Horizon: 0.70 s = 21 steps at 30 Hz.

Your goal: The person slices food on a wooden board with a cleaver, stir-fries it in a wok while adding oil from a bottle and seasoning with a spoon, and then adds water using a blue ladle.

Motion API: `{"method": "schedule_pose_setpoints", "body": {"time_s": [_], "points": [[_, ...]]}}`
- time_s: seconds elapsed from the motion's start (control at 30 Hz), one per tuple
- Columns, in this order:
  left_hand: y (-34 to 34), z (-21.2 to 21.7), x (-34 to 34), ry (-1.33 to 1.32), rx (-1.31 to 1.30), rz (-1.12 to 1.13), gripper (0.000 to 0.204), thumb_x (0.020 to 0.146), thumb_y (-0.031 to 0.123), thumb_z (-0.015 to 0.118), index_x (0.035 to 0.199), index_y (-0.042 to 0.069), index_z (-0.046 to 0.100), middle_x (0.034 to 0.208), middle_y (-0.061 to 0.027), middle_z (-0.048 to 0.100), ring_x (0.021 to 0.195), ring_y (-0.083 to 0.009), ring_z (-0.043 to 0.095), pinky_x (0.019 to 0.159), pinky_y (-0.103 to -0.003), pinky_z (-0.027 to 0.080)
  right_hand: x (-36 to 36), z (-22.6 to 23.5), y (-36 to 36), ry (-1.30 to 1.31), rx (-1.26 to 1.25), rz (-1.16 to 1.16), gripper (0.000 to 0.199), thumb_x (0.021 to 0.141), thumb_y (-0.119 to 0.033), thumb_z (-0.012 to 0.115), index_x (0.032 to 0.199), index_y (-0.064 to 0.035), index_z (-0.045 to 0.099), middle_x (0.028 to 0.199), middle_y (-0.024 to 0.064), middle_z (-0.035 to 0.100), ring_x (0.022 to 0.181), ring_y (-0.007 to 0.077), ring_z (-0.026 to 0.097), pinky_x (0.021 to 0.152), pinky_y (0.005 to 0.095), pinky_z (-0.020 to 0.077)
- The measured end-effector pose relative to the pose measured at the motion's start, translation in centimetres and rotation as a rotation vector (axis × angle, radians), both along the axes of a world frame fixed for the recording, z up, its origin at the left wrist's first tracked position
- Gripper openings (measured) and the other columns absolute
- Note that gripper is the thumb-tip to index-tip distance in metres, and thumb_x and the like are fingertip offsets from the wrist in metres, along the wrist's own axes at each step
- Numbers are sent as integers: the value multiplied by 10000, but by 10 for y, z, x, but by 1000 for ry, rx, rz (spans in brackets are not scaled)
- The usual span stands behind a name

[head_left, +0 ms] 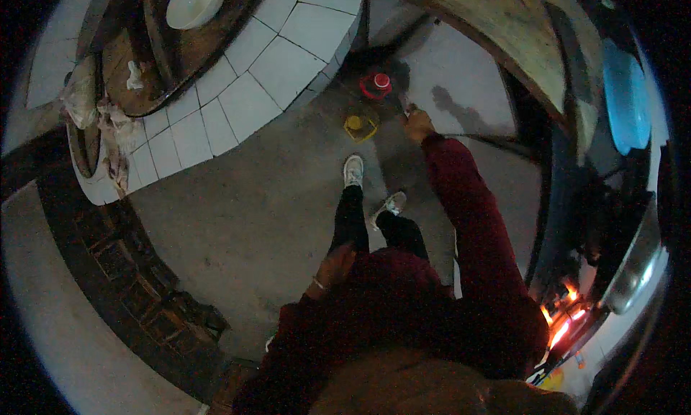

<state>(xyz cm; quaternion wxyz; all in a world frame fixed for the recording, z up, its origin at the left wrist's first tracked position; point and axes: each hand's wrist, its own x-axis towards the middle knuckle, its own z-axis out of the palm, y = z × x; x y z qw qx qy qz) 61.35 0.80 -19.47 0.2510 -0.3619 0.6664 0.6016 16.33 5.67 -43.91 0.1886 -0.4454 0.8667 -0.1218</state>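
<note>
My right hand (417, 125) reaches forward at the end of a dark red sleeve. Its fingers are closed, and a thin pale bit shows above them; I cannot make out what it is. Just beyond stands a container with a red top (381, 81), on the floor by the pale panel. Nearer to my feet is a yellow-topped container (356, 125), apart from the hand. My left hand (335, 266), with a band at the wrist, hangs low beside my thigh. Dim light hides how its fingers are set.
A white-tiled counter (248, 98) curves along the left, bearing a wooden board and a white bowl (194, 5). Flames (560, 330) burn at the lower right beside a metal pan (637, 271). A blue basin (625, 95) stands at the far right. Dark stacked blocks (144, 292) line the left.
</note>
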Motion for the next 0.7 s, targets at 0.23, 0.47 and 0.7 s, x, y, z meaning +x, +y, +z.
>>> {"method": "schedule_pose_setpoints", "body": {"time_s": [0.23,0.47,0.7], "points": [[-2,-17,33,16,-312,-62,375,871,205,487,1216,58,470,946,-203,607,750,-359,595,633,-435,483,-26,-16,-103,-27,347,-129,384,880,-316,422,765,-18,635,717,168,618,709,286,611,662,380,490],[26,-72,82,11,-94,59,388,881,221,482,1248,97,457,974,-188,607,773,-338,596,647,-428,475,-36,-47,-133,82,245,-106,324,849,-312,467,896,-23,605,854,167,618,772,305,614,680,401,503],[10,-37,29,-80,-136,35,391,883,228,478,1256,114,446,1024,-163,598,802,-318,602,662,-434,484,-38,-40,-145,457,285,258,269,808,-109,505,1059,-25,550,1072,208,545,1004,337,536,790,433,479]]}}
